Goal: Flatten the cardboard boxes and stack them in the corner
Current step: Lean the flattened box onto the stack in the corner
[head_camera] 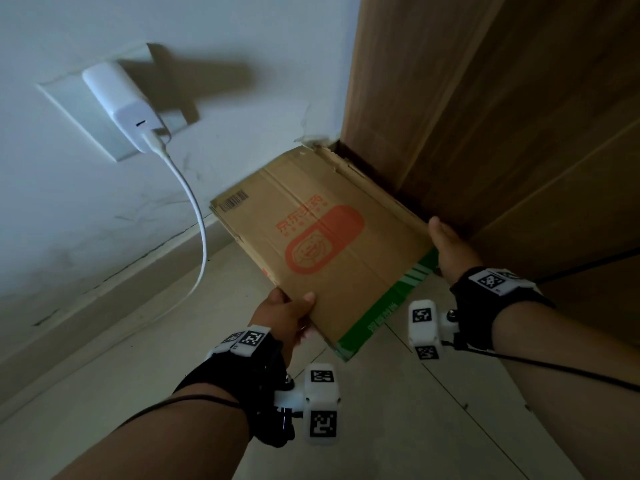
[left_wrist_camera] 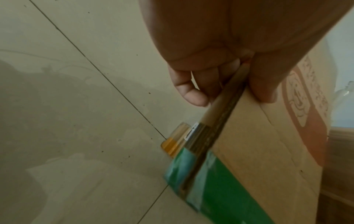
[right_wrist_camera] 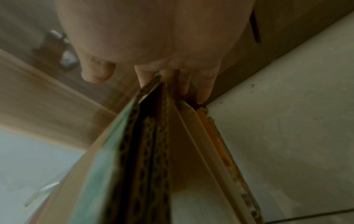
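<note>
A stack of flattened cardboard boxes (head_camera: 322, 237) hangs tilted above the tiled floor, its far end pointing into the corner (head_camera: 332, 145) between the white wall and a wooden panel. The top sheet bears an orange logo; a green-printed sheet (head_camera: 381, 313) shows beneath it. My left hand (head_camera: 287, 313) pinches the near left edge, thumb on top and fingers (left_wrist_camera: 193, 94) underneath. My right hand (head_camera: 448, 249) holds the right edge. In the right wrist view its fingers (right_wrist_camera: 203, 89) lie on either side of the layered edge (right_wrist_camera: 143, 151), with the thumb standing off.
A white charger (head_camera: 121, 102) sits in a wall socket at the left, and its cable (head_camera: 199, 220) hangs down to the floor (head_camera: 173, 358) beside the stack. A wooden panel (head_camera: 502, 116) fills the right side. A skirting board (head_camera: 104, 299) runs along the wall.
</note>
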{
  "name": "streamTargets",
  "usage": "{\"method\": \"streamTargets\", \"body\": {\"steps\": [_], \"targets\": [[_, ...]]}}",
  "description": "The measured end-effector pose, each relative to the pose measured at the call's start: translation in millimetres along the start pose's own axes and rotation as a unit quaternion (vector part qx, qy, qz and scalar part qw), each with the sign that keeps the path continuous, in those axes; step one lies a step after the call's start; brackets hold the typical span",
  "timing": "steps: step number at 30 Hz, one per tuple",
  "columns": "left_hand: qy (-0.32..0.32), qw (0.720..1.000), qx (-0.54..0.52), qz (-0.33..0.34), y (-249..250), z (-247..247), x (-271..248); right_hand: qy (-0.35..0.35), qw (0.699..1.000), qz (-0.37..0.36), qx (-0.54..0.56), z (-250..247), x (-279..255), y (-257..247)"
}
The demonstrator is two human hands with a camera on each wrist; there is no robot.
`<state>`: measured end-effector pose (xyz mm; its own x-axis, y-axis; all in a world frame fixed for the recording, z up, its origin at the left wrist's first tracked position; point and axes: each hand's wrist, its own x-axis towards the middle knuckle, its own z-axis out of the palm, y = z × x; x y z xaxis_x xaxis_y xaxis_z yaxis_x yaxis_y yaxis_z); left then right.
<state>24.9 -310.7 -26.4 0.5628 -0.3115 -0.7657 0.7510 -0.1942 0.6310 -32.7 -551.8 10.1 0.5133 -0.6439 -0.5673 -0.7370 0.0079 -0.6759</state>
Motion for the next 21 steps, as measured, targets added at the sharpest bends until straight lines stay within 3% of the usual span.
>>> {"method": "streamTargets", "body": {"steps": [5,9,16,21], "targets": [[0.006,1.000,0.004,-0.005,-0.8,-3.3,1.6,-0.020,0.998,0.042,0.051,9.9,2.6,15.2],[0.006,1.000,0.013,-0.008,-0.8,-3.7,0.6,0.003,0.990,0.062,0.124,12.2,-0.5,14.8],[-0.010,1.000,0.009,0.000,10.2,17.9,1.0,0.044,0.946,0.098,0.307,11.0,-10.5,36.5],[0.009,0.997,0.082,0.005,29.7,46.8,7.2,0.048,0.936,0.090,0.336,10.6,-12.8,39.7]]}}
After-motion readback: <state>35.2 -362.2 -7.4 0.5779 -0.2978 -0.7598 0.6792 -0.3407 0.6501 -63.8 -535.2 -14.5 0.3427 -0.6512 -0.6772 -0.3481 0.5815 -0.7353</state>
